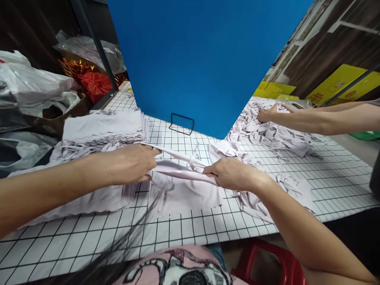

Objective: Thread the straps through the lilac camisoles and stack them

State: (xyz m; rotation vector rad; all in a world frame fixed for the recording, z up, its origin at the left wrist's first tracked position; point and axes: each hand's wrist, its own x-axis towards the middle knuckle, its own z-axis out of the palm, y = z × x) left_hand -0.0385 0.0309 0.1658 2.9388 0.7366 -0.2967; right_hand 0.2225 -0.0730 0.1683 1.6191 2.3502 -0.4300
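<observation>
Between my hands a pale lilac-white cloth piece (pixel 184 169) is stretched, with a narrow strip along its upper side. My left hand (pixel 130 163) grips its left end, fingers curled. My right hand (pixel 230 173) pinches the other end. Just below, a flat cloth piece (pixel 188 194) lies on the white table with black grid lines (pixel 178 229). A layered stack of cut cloth (pixel 103 126) stands to the left, partly behind my left forearm, with more cloth beneath the arm. Crumpled cloth pieces (pixel 258 202) lie beside and under my right forearm.
A big blue panel (pixel 208 59) rises over the table's middle, a black wire frame (pixel 181 124) near its lower edge. At right, a co-worker's hands (pixel 270 113) handle a heap of cloth strips (pixel 279 136). Plastic bags (pixel 32 81) crowd the left. A red stool (pixel 267 257) stands below.
</observation>
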